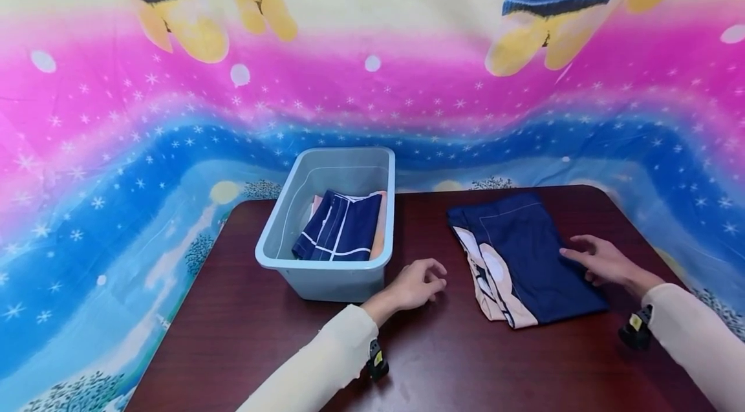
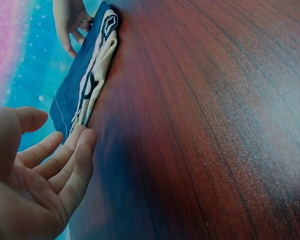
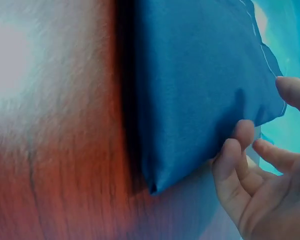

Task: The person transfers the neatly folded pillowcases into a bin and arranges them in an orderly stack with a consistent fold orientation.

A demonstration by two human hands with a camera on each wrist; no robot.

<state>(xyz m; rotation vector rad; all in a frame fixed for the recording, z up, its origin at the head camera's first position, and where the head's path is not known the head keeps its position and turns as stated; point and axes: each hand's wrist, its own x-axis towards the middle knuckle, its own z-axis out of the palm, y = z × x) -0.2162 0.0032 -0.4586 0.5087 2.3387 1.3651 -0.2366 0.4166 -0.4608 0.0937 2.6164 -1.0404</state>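
A folded navy cloth (image 1: 526,250) lies flat on the table, its left edge printed in pale peach, white and black. Over its right edge is my right hand (image 1: 605,261), fingers loosely bent; in the right wrist view the fingertips (image 3: 245,131) come right at the cloth's edge, without gripping it. My left hand (image 1: 414,284) hovers over the table between the cloth and the grey-blue bin (image 1: 334,282), relaxed and holding nothing. The left wrist view shows its fingers (image 2: 82,160) half extended toward the cloth's printed side.
Inside the bin sits a folded navy cloth with white lines (image 1: 343,231), over a peach-coloured one (image 1: 379,231). The dark red-brown wooden table (image 1: 442,360) reaches back to a printed fabric backdrop (image 1: 372,95), which hangs close behind the bin.
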